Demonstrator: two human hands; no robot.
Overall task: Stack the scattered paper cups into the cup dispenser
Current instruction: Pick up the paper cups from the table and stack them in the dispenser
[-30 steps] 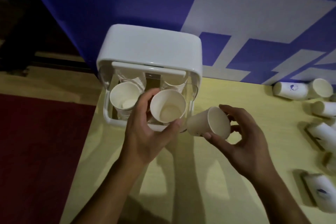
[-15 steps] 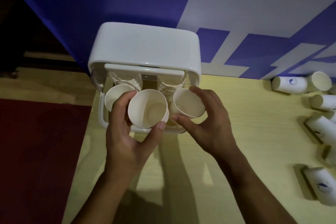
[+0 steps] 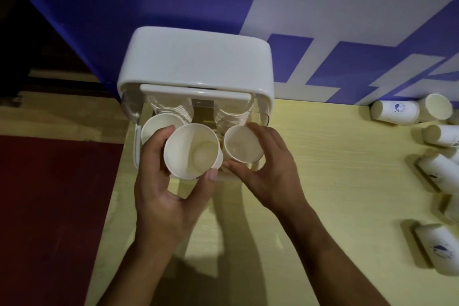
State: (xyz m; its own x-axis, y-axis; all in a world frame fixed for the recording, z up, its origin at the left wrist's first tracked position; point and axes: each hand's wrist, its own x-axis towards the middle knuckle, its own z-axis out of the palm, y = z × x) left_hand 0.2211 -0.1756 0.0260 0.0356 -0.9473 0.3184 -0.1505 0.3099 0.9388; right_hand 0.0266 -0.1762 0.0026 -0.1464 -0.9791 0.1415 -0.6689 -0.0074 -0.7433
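surface (image 3: 347, 194): pale yellow, wood-grain, dark shadows nr bottom centre | wall (image 3: 124, 7): blue, right behind surface, w/ broad white bands (image 3: 323, 7) crossing upper right | left of surface, lower down: red carpet (image 3: 49, 206), pale wood strip (image 3: 62, 117) beyond it | far top left: dark, can't tell what's there

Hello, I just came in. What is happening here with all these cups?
A person is loading paper cups into a white cup dispenser that stands on a table. The left hand grips one paper cup, open end up, in front of the dispenser. The right hand holds a second cup at the dispenser's right side. Several loose cups lie on their sides at the right, not yet stacked.
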